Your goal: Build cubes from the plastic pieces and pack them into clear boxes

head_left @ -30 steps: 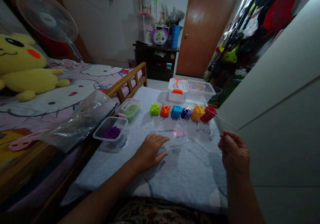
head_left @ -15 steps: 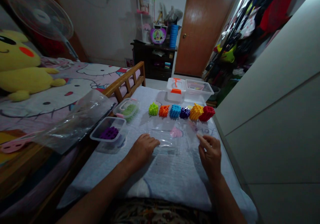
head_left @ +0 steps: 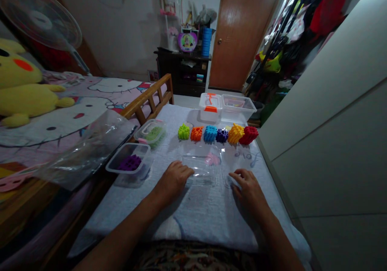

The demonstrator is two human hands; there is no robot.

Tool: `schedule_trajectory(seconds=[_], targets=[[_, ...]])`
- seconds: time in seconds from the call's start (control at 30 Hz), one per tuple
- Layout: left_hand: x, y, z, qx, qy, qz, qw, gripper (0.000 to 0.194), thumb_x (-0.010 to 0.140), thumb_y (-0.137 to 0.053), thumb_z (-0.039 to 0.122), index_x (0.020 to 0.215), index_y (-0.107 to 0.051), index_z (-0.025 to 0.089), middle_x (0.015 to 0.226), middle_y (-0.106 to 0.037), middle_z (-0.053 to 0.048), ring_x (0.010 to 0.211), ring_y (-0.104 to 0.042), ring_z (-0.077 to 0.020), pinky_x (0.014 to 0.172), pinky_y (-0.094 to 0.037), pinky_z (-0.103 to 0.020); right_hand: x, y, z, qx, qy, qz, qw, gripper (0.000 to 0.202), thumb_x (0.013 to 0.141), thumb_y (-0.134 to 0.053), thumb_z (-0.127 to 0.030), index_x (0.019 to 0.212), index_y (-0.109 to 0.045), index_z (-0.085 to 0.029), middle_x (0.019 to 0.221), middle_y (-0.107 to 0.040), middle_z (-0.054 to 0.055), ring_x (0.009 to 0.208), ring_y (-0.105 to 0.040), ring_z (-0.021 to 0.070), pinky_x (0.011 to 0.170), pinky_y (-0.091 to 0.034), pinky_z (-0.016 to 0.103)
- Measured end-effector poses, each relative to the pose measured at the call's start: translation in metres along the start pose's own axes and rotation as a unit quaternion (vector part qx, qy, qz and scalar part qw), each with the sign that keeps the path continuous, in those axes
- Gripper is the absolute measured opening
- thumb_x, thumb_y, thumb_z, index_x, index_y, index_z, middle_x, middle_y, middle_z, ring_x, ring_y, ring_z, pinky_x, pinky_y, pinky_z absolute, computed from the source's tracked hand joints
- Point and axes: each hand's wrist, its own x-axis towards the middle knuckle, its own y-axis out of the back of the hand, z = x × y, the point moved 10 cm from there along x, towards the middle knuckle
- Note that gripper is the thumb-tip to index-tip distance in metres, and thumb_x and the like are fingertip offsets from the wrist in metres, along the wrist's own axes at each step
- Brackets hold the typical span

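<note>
A clear plastic container [head_left: 201, 178] lies on the cloth-covered table in front of me. My left hand [head_left: 175, 179] rests at its left side, with curled fingers gripping the edge. My right hand [head_left: 246, 184] is low over the cloth by the container's right side, holding nothing, its fingers loosely apart. A pink shape [head_left: 213, 159] shows at the container's far part; whether it is inside or underneath I cannot tell. Beyond stands a row of toy pieces: lime green [head_left: 184, 132], orange [head_left: 196, 134], light blue [head_left: 210, 134], dark blue [head_left: 222, 135], yellow [head_left: 236, 134] and red [head_left: 248, 135].
To the left are a tub [head_left: 145, 170] with purple pieces [head_left: 130, 163] and a lidded tub [head_left: 160, 125] with green ones. An orange-latched box [head_left: 208, 115] and an open clear box [head_left: 238, 113] stand behind the row. A wooden bed rail [head_left: 148, 101] borders the left, a white cabinet [head_left: 329, 134] the right.
My right hand has come down and left, closer to the container, and a clear sheet-like part by it no longer stands out. My left hand stays at the container. The view has shifted slightly.
</note>
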Motion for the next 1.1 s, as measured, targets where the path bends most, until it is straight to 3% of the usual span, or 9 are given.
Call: schedule_trajectory(seconds=[0.17,0.3,0.47,0.63,0.8,0.87,0.97,1.1], targets=[[0.003,-0.002,-0.002,-0.004,-0.007,-0.003,1.000,0.029,0.088,-0.054,0.003,0.105,-0.069,0.021,0.092,-0.073,-0.004,0.090,-0.065,-0.0212,0.101,-0.042,-0.044,0.001,-0.006,0.001,0.018,-0.006,-0.052,0.998,0.037,0.080,-0.062,-0.014,0.116,-0.069,-0.019,0.116,-0.063,0.012,0.106,-0.058,0.0266,0.095,-0.050,0.042],[0.008,0.001,0.000,-0.001,-0.012,-0.008,1.000,0.026,0.089,-0.052,0.004,0.100,-0.069,0.020,0.087,-0.072,-0.004,0.087,-0.064,-0.0209,0.099,-0.044,-0.044,0.016,-0.009,0.007,0.048,-0.011,-0.097,0.994,0.034,0.085,-0.061,-0.018,0.118,-0.067,-0.016,0.112,-0.064,0.012,0.103,-0.061,0.0244,0.096,-0.050,0.039],[0.007,0.016,0.008,-0.024,-0.029,0.003,0.999,0.018,0.087,-0.060,0.014,0.104,-0.066,0.018,0.098,-0.072,-0.008,0.094,-0.064,-0.0235,0.101,-0.044,-0.047,0.053,-0.009,0.016,0.004,-0.033,-0.066,0.997,0.031,0.088,-0.058,-0.019,0.117,-0.067,-0.014,0.112,-0.065,0.013,0.105,-0.060,0.0248,0.097,-0.047,0.037],[0.011,0.061,0.003,-0.080,-0.015,0.082,0.993,0.021,0.092,-0.059,0.030,0.108,-0.064,0.018,0.108,-0.070,-0.009,0.103,-0.063,-0.0241,0.097,-0.047,-0.043,0.070,-0.020,0.017,-0.055,-0.041,-0.037,0.997,0.022,0.089,-0.055,-0.018,0.104,-0.071,-0.016,0.106,-0.065,0.013,0.099,-0.058,0.0250,0.091,-0.045,0.036],[0.048,0.123,-0.041,-0.026,0.079,0.143,0.986,0.020,0.094,-0.049,0.024,0.105,-0.064,0.018,0.109,-0.069,-0.008,0.106,-0.063,-0.0236,0.098,-0.048,-0.041,0.066,-0.026,0.022,-0.045,-0.035,0.004,0.998,0.021,0.090,-0.054,-0.018,0.104,-0.070,-0.017,0.102,-0.064,0.011,0.096,-0.057,0.0240,0.090,-0.043,0.036],[0.073,0.135,-0.064,0.010,0.111,0.130,0.985,0.022,0.091,-0.051,0.023,0.109,-0.064,0.019,0.115,-0.068,-0.008,0.111,-0.061,-0.0240,0.103,-0.046,-0.041,0.065,-0.028,0.024,-0.045,-0.031,0.017,0.998,0.021,0.091,-0.053,-0.019,0.103,-0.069,-0.017,0.101,-0.064,0.011,0.095,-0.057,0.0241,0.089,-0.043,0.036],[0.114,0.120,-0.099,0.061,0.132,0.040,0.989,0.030,0.087,-0.058,0.023,0.116,-0.062,0.019,0.123,-0.064,-0.008,0.118,-0.058,-0.0241,0.108,-0.042,-0.038,0.064,-0.030,0.026,-0.051,-0.025,0.034,0.998,0.021,0.092,-0.052,-0.020,0.103,-0.069,-0.017,0.102,-0.063,0.011,0.094,-0.056,0.0244,0.088,-0.044,0.037],[0.144,0.054,-0.136,0.103,0.145,-0.147,0.973,0.063,0.072,-0.073,0.019,0.132,-0.054,0.019,0.139,-0.053,-0.012,0.127,-0.053,-0.0267,0.108,-0.042,-0.035,0.062,-0.030,0.025,-0.039,-0.020,0.045,0.998,0.022,0.092,-0.051,-0.022,0.105,-0.068,-0.018,0.103,-0.063,0.011,0.095,-0.056,0.0247,0.088,-0.044,0.038]])
